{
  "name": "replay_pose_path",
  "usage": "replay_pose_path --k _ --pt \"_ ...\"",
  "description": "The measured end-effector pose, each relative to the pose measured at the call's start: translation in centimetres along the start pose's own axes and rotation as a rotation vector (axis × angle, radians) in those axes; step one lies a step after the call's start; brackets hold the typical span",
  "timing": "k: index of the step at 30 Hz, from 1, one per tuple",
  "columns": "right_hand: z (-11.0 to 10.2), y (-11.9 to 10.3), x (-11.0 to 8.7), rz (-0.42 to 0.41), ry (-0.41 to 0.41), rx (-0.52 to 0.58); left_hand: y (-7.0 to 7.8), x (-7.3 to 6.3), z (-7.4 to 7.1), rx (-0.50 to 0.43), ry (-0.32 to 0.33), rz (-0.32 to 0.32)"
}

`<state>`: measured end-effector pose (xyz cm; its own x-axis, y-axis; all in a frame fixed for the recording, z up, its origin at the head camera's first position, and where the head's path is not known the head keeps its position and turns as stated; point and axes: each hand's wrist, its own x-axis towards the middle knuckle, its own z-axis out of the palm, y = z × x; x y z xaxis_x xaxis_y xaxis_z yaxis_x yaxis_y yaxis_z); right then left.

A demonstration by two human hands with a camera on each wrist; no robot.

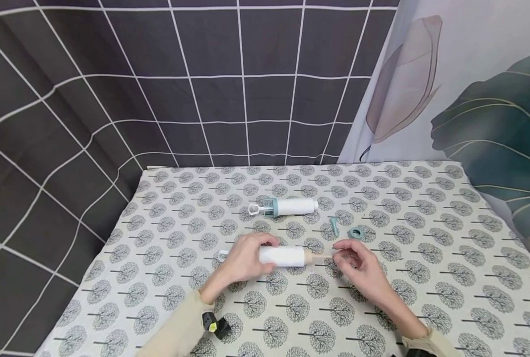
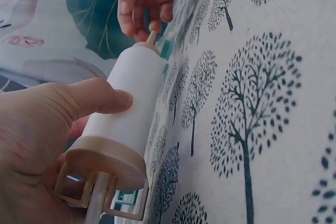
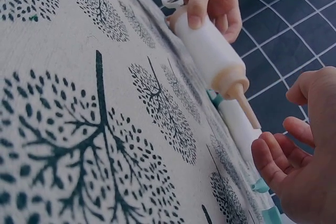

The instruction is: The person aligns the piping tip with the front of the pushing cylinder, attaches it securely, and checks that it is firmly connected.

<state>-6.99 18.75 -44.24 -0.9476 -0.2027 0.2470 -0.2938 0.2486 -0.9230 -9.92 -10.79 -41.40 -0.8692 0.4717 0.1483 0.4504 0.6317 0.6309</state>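
My left hand (image 1: 246, 255) grips the white barrel of a piping syringe (image 1: 287, 256), thumb along its side. In the left wrist view the syringe (image 2: 134, 74) has a beige collar with square finger loops and a pale plunger rod at the near end. A slim beige nozzle (image 3: 245, 107) points from its other end toward my right hand (image 1: 361, 270). In the right wrist view, that hand's fingers (image 3: 270, 156) are loosely bent right by the nozzle tip, thumb held apart from them.
Behind the hands lies a second piping syringe (image 1: 294, 207) with a teal collar and white barrel. A small teal nozzle (image 1: 334, 226) and a teal ring (image 1: 356, 233) lie on the tree-print tablecloth (image 1: 180, 292). A dark gridded curtain (image 1: 211, 99) hangs behind the table.
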Motion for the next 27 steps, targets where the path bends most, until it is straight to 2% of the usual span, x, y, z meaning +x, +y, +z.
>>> replay_pose_path --k 7,12,19,27 --pt "-0.06 0.05 -0.04 0.025 -0.003 0.001 -0.42 0.18 -0.06 0.009 -0.021 -0.029" --pt "-0.02 0.13 -0.07 0.025 0.0 -0.004 -0.68 0.23 0.02 0.014 -0.028 -0.016" --pt "-0.05 0.14 -0.15 0.075 0.0 -0.012 -0.92 0.26 0.19 0.021 -0.036 -0.013" --pt "-0.08 0.09 -0.12 0.095 0.004 -0.005 -0.81 0.35 0.07 0.037 -0.026 0.004"
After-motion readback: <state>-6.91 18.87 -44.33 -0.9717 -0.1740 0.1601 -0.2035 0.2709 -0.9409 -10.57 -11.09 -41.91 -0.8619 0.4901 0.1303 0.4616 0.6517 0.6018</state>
